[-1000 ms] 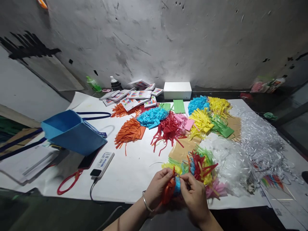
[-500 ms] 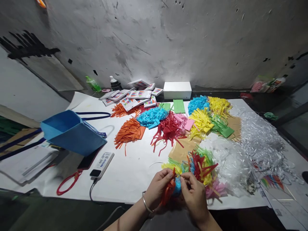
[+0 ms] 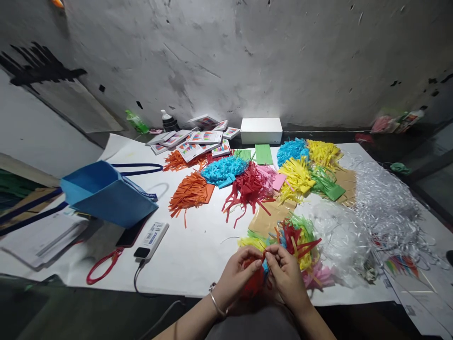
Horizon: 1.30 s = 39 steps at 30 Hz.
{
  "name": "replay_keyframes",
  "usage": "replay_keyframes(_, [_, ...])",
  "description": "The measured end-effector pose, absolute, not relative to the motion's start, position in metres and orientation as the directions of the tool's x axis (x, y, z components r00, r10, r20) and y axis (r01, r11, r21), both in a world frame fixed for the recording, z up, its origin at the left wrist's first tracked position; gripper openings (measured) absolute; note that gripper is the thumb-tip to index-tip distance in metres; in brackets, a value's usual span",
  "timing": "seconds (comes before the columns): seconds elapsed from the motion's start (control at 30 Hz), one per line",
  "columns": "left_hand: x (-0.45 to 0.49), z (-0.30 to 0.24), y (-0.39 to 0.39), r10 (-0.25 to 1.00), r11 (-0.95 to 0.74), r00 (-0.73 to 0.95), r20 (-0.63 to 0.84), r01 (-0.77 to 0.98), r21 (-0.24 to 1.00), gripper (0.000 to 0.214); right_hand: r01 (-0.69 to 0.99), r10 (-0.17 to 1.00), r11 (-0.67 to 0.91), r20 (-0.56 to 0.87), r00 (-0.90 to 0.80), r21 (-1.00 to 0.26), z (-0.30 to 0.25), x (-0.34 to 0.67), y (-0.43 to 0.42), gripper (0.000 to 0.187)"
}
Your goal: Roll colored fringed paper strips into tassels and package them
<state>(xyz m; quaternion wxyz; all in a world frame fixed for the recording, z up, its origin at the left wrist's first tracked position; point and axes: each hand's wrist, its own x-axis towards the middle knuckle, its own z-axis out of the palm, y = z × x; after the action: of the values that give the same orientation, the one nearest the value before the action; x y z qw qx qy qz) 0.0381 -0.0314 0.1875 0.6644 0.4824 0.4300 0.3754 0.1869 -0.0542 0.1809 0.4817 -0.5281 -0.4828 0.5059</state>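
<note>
My left hand (image 3: 238,276) and my right hand (image 3: 288,276) meet at the near edge of the table, fingertips pinched together over a small bundle of orange and blue paper fringe (image 3: 255,279). Both hands are closed on that bundle. Just beyond my fingers lies a mixed heap of yellow, green, red and pink fringed paper (image 3: 295,243). A metal bangle sits on my left wrist (image 3: 215,302).
White paper covers the table (image 3: 198,245). Piles of orange (image 3: 189,191), blue (image 3: 222,171), red (image 3: 249,189) and yellow (image 3: 297,174) fringe lie mid-table. Clear shredded plastic (image 3: 382,212) fills the right. A blue bag (image 3: 106,191), power bank (image 3: 152,238) and white box (image 3: 261,131) are also there.
My hands have shifted slightly toward me and closed in tighter around the orange and blue fringe bundle, which now sits lower between my palms. The view tilted a little.
</note>
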Motion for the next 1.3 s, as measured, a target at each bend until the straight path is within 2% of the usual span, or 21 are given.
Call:
replay_keyframes(0.1, [0.033,0.193,-0.028,0.947,-0.014,0.32,-0.025,0.12,0.993,0.016,0.124,0.999,-0.039,-0.037,0.018,-0.991,0.181,0.187,-0.055,0.028])
replay_keyframes(0.23, [0.032,0.198,-0.027,0.94,-0.09,0.34,0.011,0.218,0.972,0.015,0.145,1.0,-0.025,-0.025,-0.004,-0.989,0.185,0.185,-0.056,0.028])
replay_keyframes(0.37, [0.033,0.198,-0.027,0.94,-0.096,0.342,0.006,0.247,0.964,0.012,0.144,1.0,-0.025,-0.028,-0.015,-0.989,0.187,0.183,-0.059,0.025])
replay_keyframes(0.57, [0.033,0.197,-0.029,0.957,-0.109,0.29,0.019,0.296,0.949,0.007,0.302,0.996,0.089,0.087,-0.02,-0.949,0.188,0.18,-0.062,0.02])
replay_keyframes(0.67, [0.033,0.198,-0.03,0.958,-0.123,0.286,0.027,0.323,0.938,0.009,0.323,0.997,0.082,0.081,-0.017,-0.943,0.187,0.18,-0.063,0.022])
replay_keyframes(0.83, [0.032,0.2,-0.028,0.943,-0.073,0.332,-0.021,0.267,0.961,0.012,0.202,0.999,-0.033,-0.039,-0.023,-0.979,0.185,0.181,-0.063,0.024])
replay_keyframes(1.0, [0.03,0.202,-0.024,0.92,0.076,0.372,-0.126,0.148,0.986,0.017,-0.002,0.993,-0.112,-0.112,-0.026,-0.994,0.181,0.181,-0.059,0.03])
replay_keyframes(1.07, [0.03,0.2,-0.024,0.91,0.13,0.381,-0.163,0.111,0.985,0.021,-0.033,0.99,-0.138,-0.137,-0.043,-0.99,0.179,0.181,-0.058,0.031])
replay_keyframes(1.13, [0.031,0.195,-0.023,0.913,0.162,0.363,-0.185,0.093,0.982,0.024,0.002,0.991,-0.13,-0.13,-0.039,-0.992,0.177,0.181,-0.058,0.032])
replay_keyframes(1.3, [0.029,0.183,-0.021,0.968,0.144,0.19,-0.164,0.115,0.983,0.023,0.244,0.997,-0.016,0.001,0.071,-0.97,0.177,0.18,-0.066,0.028])
